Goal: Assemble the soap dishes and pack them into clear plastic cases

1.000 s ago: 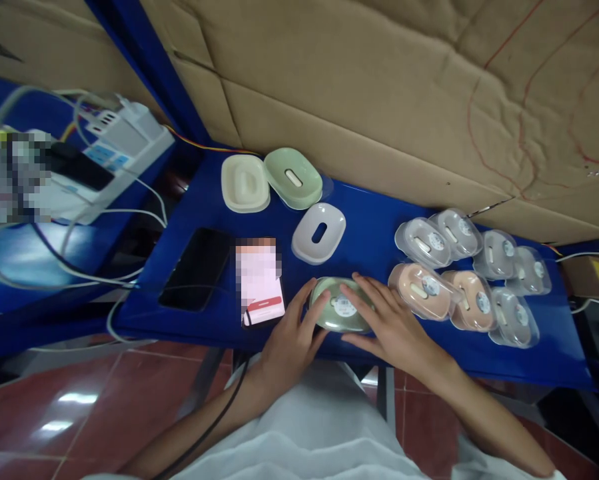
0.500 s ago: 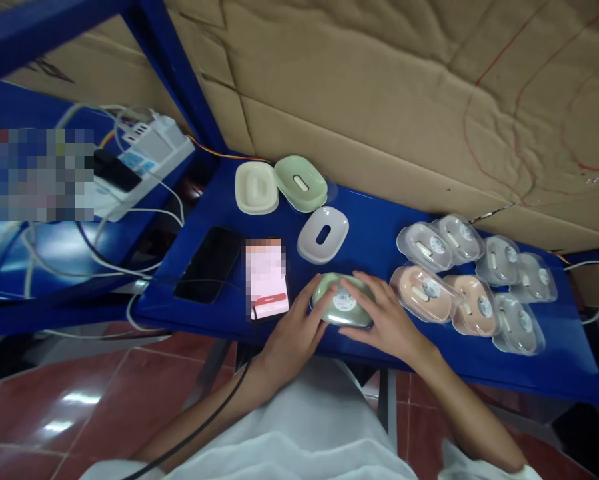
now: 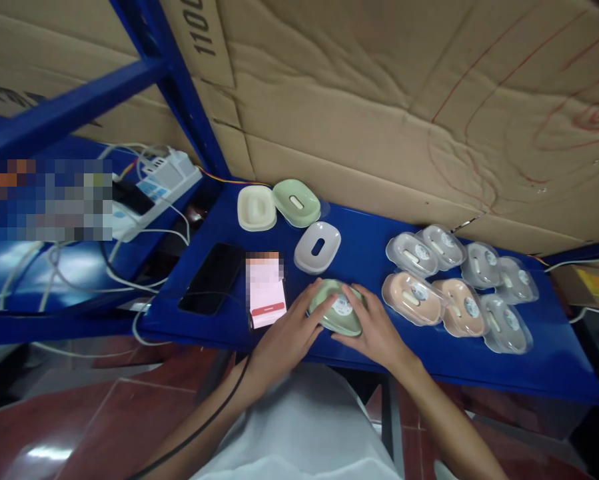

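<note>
A green soap dish (image 3: 348, 325) with a round white label on top lies between my two hands near the front edge of the blue table. My left hand (image 3: 299, 320) grips its left side, fingers over the top. On the right side, my right hand (image 3: 374, 327) holds it with fingers on the top and the thumb at the near edge. Just beyond stands a grey soap dish (image 3: 305, 258) with an oval slot. Behind that are a cream dish (image 3: 256, 208) and another green soap dish (image 3: 306, 208) with a pale insert.
Several grey soap dishes in clear packs (image 3: 482, 265) and two peach ones (image 3: 412, 300) sit at the right. A lit phone (image 3: 266, 293) and a dark phone (image 3: 212, 280) lie at the left, near a power strip (image 3: 154, 200) with cables. Cardboard (image 3: 329, 100) lines the back.
The green soap dish in my hands has tilted, its right end now lower and nearer me. My hands stay on it. The camera view has shifted slightly.
</note>
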`<state>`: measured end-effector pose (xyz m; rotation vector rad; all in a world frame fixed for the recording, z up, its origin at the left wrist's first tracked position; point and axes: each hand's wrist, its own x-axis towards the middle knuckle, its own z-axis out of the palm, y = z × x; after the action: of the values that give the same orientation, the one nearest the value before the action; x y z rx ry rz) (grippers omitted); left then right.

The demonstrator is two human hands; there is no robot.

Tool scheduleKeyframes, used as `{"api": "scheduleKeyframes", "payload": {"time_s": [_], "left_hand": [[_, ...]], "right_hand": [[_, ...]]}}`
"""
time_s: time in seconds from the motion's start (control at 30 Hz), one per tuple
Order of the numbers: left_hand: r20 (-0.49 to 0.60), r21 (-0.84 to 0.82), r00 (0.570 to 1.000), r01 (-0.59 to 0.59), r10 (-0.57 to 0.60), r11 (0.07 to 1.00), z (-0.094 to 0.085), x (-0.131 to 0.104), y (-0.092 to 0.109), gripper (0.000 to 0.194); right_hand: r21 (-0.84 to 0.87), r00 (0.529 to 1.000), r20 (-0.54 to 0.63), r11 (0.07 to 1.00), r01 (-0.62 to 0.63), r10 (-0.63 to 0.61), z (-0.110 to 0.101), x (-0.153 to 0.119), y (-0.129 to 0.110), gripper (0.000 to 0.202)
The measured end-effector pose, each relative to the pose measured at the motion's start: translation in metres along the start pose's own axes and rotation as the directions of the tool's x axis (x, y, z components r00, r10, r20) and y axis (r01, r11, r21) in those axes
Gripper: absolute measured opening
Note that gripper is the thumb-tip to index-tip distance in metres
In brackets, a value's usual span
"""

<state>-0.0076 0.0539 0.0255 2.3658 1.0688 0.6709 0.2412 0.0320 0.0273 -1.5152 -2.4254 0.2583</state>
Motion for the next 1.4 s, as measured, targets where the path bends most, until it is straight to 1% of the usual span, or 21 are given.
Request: {"api": "scheduleKeyframes", "payload": {"time_s": [0.1, 0.17, 0.23, 0.37, 0.5, 0.63, 0.8, 0.87, 0.9, 0.93, 0.97, 1.0, 1.03, 1.07, 1.1, 1.13, 1.23, 1.3, 1.4], "left_hand": [[0.005, -0.031, 1.0, 0.024, -0.023, 0.999, 0.003, 0.0, -0.002, 0.077], [0.01, -0.059, 0.998, 0.06, -0.059, 0.996, 0.004, 0.001, -0.004, 0.082], [0.011, -0.074, 0.995, 0.095, -0.095, 0.993, 0.005, 0.003, -0.005, 0.085], [-0.002, -0.076, 0.993, 0.117, -0.118, 0.99, 0.006, 0.004, -0.003, 0.085], [-0.004, -0.069, 0.996, 0.084, -0.085, 0.994, 0.001, 0.005, 0.001, 0.08], [0.03, -0.054, 0.995, 0.095, -0.093, 0.994, -0.004, 0.01, 0.002, 0.078], [0.04, -0.05, 0.996, 0.081, -0.079, 0.995, -0.006, 0.014, 0.004, 0.074], [0.001, -0.008, 0.997, 0.074, -0.074, 0.997, -0.007, 0.009, 0.008, 0.071], [-0.048, 0.034, 0.996, 0.083, -0.081, 0.996, -0.008, 0.005, 0.01, 0.071], [-0.12, 0.087, 0.988, 0.108, -0.097, 0.99, -0.008, 0.0, 0.011, 0.072], [-0.206, 0.139, 0.971, 0.152, -0.122, 0.978, -0.009, -0.005, 0.012, 0.075], [-0.295, 0.184, 0.944, 0.21, -0.15, 0.96, -0.008, -0.011, 0.012, 0.081], [-0.369, 0.219, 0.913, 0.265, -0.172, 0.939, -0.007, -0.017, 0.011, 0.087], [-0.421, 0.248, 0.887, 0.315, -0.191, 0.916, -0.006, -0.022, 0.009, 0.092], [-0.45, 0.273, 0.869, 0.355, -0.208, 0.894, -0.004, -0.027, 0.007, 0.097], [-0.46, 0.296, 0.86, 0.385, -0.223, 0.874, -0.001, -0.031, 0.004, 0.1], [-0.466, 0.32, 0.844, 0.441, -0.266, 0.839, 0.005, -0.038, -0.003, 0.099], [-0.485, 0.298, 0.831, 0.448, -0.271, 0.843, 0.006, -0.037, -0.005, 0.096], [-0.516, 0.252, 0.823, 0.41, -0.237, 0.877, 0.005, -0.034, -0.01, 0.089]], "right_hand": [[-0.039, 0.998, 0.057, 0.999, 0.004, -0.002, -0.011, 0.002, -0.002, 0.107], [-0.078, 0.996, 0.083, 0.996, 0.046, -0.04, -0.019, 0.006, -0.004, 0.107], [-0.088, 0.993, 0.086, 0.992, 0.087, -0.079, -0.021, 0.011, -0.007, 0.108], [-0.069, 0.994, 0.041, 0.992, 0.103, -0.1, -0.015, 0.014, -0.002, 0.108], [-0.049, 0.989, -0.012, 0.988, 0.149, -0.149, -0.009, 0.008, 0.009, 0.097], [-0.074, 0.993, 0.014, 0.99, 0.119, -0.118, -0.013, 0.006, 0.01, 0.09], [-0.057, 0.995, 0.073, 0.996, 0.074, -0.069, -0.018, 0.009, 0.003, 0.096], [-0.048, 0.997, 0.073, 0.999, 0.026, -0.023, -0.019, 0.01, 0.001, 0.092], [-0.052, 0.998, 0.064, 0.999, -0.004, 0.007, -0.018, 0.011, 0.0, 0.089], [-0.06, 0.998, 0.053, 0.998, -0.033, 0.036, -0.018, 0.012, -0.002, 0.086], [-0.068, 0.997, 0.043, 0.996, -0.056, 0.059, -0.018, 0.013, -0.004, 0.084], [-0.073, 0.996, 0.035, 0.995, -0.074, 0.077, -0.018, 0.014, -0.006, 0.082], [-0.077, 0.995, 0.027, 0.993, -0.088, 0.091, -0.018, 0.015, -0.008, 0.081], [-0.078, 0.995, 0.019, 0.992, -0.101, 0.103, -0.018, 0.016, -0.009, 0.08], [-0.077, 0.993, 0.012, 0.991, -0.112, 0.113, -0.019, 0.018, -0.011, 0.079], [-0.076, 0.992, 0.008, 0.99, -0.122, 0.123, -0.019, 0.019, -0.012, 0.078], [-0.069, 0.989, 0.001, 0.987, -0.147, 0.148, -0.018, 0.023, -0.013, 0.077], [-0.068, 0.986, -0.007, 0.984, -0.166, 0.166, -0.016, 0.023, -0.013, 0.077], [-0.062, 0.981, -0.018, 0.979, -0.195, 0.194, -0.014, 0.02, -0.011, 0.078]]}}
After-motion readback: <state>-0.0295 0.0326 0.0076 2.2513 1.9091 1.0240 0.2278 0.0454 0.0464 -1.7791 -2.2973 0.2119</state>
